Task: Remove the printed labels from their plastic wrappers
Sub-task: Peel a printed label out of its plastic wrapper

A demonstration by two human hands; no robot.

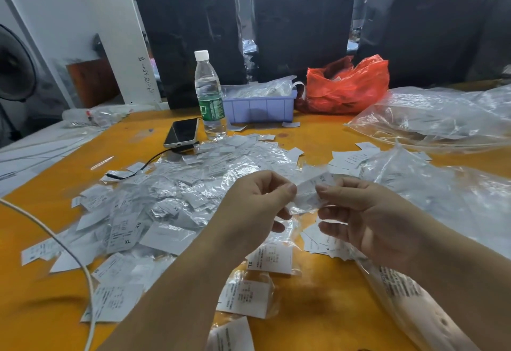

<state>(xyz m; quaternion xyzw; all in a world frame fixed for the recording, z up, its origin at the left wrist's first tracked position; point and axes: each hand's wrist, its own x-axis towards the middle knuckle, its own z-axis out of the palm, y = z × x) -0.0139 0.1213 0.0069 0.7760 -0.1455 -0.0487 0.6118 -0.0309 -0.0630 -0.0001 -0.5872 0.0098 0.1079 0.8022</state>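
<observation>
Above the orange table point(318, 303), my left hand point(257, 204) and my right hand point(367, 218) hold one wrapped label point(312, 189) between them. It is a white printed label inside a clear plastic wrapper. My left thumb and fingers pinch its left end, while my right fingers pinch its right end. A large heap of wrapped labels point(171, 196) covers the table to the left of my hands. Bare white labels point(348, 158) lie in a small pile beyond my right hand, and others point(326, 243) lie below it.
A water bottle point(209, 96), a phone point(182, 132) with a black cable, a lilac plastic bin point(260, 107) and a red plastic bag point(345, 85) stand at the back. Big clear plastic bags point(442, 118) lie on the right. A white cable point(69, 251) crosses the left.
</observation>
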